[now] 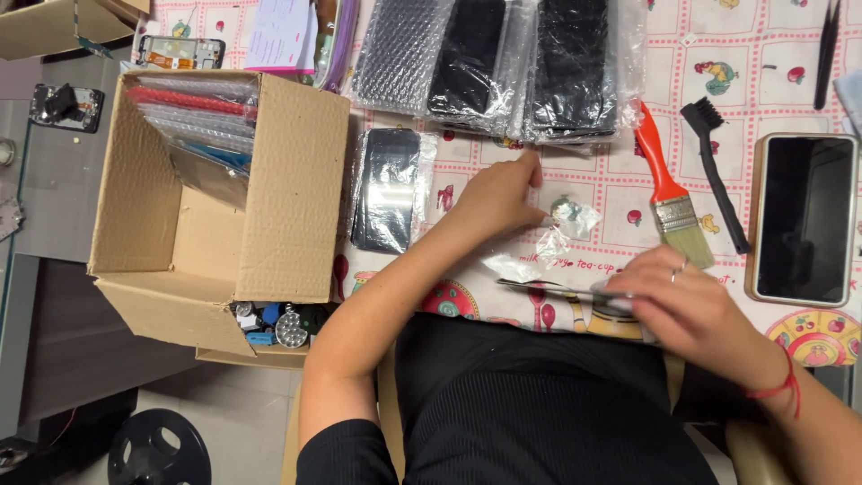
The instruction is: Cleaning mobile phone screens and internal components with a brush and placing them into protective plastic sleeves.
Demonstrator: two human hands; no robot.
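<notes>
The left hand (pixel 496 196) lies on the bench (pixel 763 67), fingers curled and their tips pressed down beside a small clear plastic bag (pixel 571 216) with a dark bit inside — touching the bench, not gripping anything that shows. The right hand (pixel 687 301) is clenched around a thin flat phone part (pixel 552 289), seemingly a screen panel seen edge-on, which sticks out leftward from the fingers near the bench's front edge; a ring sits on one finger and a red string on the wrist. Crumpled clear film (pixel 519 265) lies between the two hands. Just beyond the right hand rest an orange-handled paintbrush (pixel 669 193) and a black brush (pixel 714 171), with a phone (pixel 802 218) face-up farther right. A wrapped dark phone screen (pixel 386 189) lies left of the left hand, more bubble-wrapped screens (pixel 503 63) at the back, and an open cardboard box (pixel 215 189) at the bench's left end.
</notes>
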